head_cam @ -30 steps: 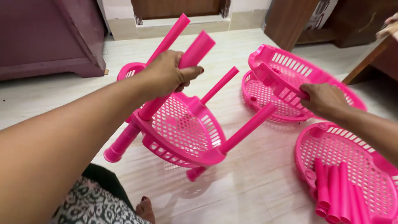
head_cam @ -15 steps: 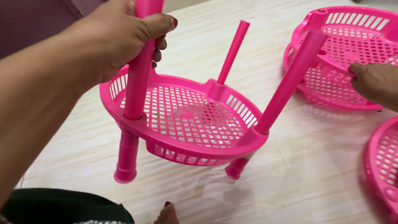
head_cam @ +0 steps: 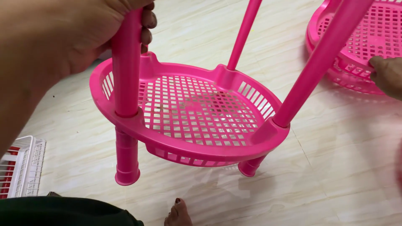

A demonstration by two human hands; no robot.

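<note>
Pink rack (head_cam: 197,121): my left hand (head_cam: 63,37) grips pole (head_cam: 125,62); right hand (head_cam: 387,75) rests flat on next tray (head_cam: 360,37). Stacking step; next, lift tray onto poles.

Left hand (head_cam: 63,37) cut off by top and left edges, pink poles' tops out of frame, right hand (head_cam: 387,75) and second basket (head_cam: 368,46) cropped at right, white crate (head_cam: 21,167) half seen.

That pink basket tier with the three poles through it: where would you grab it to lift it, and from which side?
Probably by an upright pole, from above. The pink basket tier has three round poles passing through sockets at its rim; the left hand already wraps the near-left pole above the rim. The poles are smooth, hand-sized cylinders, while the latticed rim is thin. The right pole leans free, so a second hand could take it.
</note>
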